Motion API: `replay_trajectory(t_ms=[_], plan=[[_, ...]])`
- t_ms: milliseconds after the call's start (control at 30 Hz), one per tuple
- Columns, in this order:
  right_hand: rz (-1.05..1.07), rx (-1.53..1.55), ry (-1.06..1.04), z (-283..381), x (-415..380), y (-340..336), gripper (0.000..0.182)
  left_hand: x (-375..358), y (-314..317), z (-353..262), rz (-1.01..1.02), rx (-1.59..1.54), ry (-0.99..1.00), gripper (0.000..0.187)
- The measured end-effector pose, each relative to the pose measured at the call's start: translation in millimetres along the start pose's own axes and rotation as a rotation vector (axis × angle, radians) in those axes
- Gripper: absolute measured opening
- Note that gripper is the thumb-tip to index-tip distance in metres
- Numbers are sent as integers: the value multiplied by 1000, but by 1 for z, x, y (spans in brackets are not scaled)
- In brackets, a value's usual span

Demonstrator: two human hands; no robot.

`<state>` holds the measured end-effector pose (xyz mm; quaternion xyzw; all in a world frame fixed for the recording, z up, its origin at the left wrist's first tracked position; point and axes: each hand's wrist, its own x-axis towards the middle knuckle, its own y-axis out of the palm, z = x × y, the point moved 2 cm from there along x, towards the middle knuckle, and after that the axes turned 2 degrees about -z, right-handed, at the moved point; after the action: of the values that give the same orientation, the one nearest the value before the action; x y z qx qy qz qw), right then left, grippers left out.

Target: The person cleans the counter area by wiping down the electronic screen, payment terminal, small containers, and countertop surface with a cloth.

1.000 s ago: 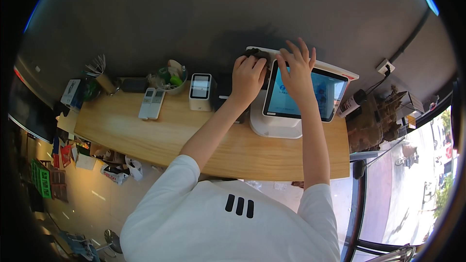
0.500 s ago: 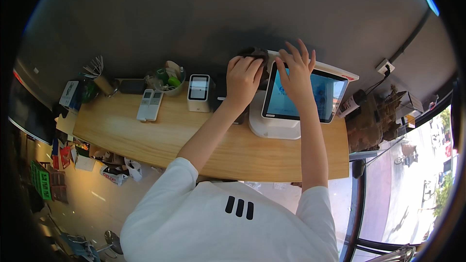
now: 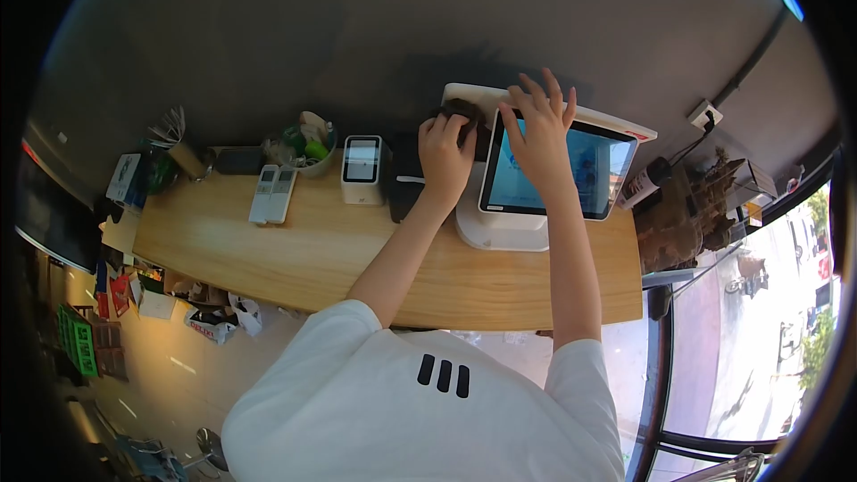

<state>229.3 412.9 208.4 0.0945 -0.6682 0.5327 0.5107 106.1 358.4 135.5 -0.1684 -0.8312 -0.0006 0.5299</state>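
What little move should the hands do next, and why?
Perhaps the left hand could slide the dark cloth along the white panel, because the dark cloth is bunched in its grip near the panel's left end, while the right hand is spread at the screen's top edge.

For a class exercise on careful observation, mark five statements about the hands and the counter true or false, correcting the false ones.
1. The left hand holds a dark cloth. True.
2. The right hand is clenched in a fist. False: its fingers are spread at the top of the large display.
3. Two white remote controls lie side by side on the wooden counter. True.
4. The small white device with a screen stands to the right of the large display. False: it stands to the left.
5. A black plug is in the wall socket. True.
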Motion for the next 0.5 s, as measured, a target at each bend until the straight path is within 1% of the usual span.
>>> replay_trajectory(t_ms=[33, 67, 133, 167, 200, 267, 300, 333, 400, 433, 500], plan=[[-2, -8, 0, 1, -1, 0, 31, -8, 8, 7, 57, 45, 20, 12], [-2, -7, -5, 1, 0, 0, 31, -19, 16, 18, 53, 46, 18, 12], [-1, -25, 0, 1, 0, -1, 32, -38, 30, 39, 247, 147, -119, 9], [-9, -30, -3, 0, 0, -1, 32, -43, 31, 48, 280, 115, -158, 9], [-12, -37, -8, -1, -1, 0, 32, -37, 28, 45, 278, 113, -154, 9], [-15, -40, -8, 0, -2, 2, 32, -26, 20, 42, 217, 59, -261, 11], [-10, -23, 4, 0, -2, 1, 32, -21, 15, 36, 156, 27, -251, 11], [-7, -7, 15, 1, -1, 1, 32, -16, 11, 31, 158, 27, -251, 11], [-14, -5, 12, 1, -2, 1, 31, -10, 2, 19, -33, -14, -48, 10], [-24, -2, 6, 1, -2, 1, 30, -10, 3, 19, -29, -13, -51, 10], [-14, 6, 9, 0, -1, 0, 30, -9, 7, 18, 12, 3, 42, 8]])
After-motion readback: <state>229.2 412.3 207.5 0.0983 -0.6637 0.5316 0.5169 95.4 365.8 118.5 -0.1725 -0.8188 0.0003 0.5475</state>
